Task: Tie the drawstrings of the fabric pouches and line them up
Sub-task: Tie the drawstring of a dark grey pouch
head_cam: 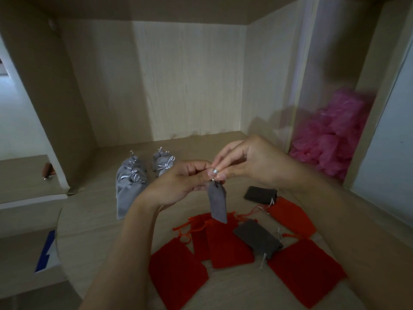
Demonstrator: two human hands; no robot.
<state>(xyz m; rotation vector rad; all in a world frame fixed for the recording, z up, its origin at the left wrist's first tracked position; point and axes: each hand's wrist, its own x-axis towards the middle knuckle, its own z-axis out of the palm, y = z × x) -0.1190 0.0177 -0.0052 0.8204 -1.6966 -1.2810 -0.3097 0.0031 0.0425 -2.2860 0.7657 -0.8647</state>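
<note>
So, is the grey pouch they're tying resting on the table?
No, the grey pouch hangs in mid-air, pinched by the left hand and right hand.

both hands (214,173) pinching grey pouch (217,203) drawstring

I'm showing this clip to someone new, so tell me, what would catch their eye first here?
The left hand and right hand meet mid-frame, pinching the top of a grey pouch that hangs below them. Bright red pouches lie scattered on the table nearest the camera. A pink heap sits at the far right.
</note>
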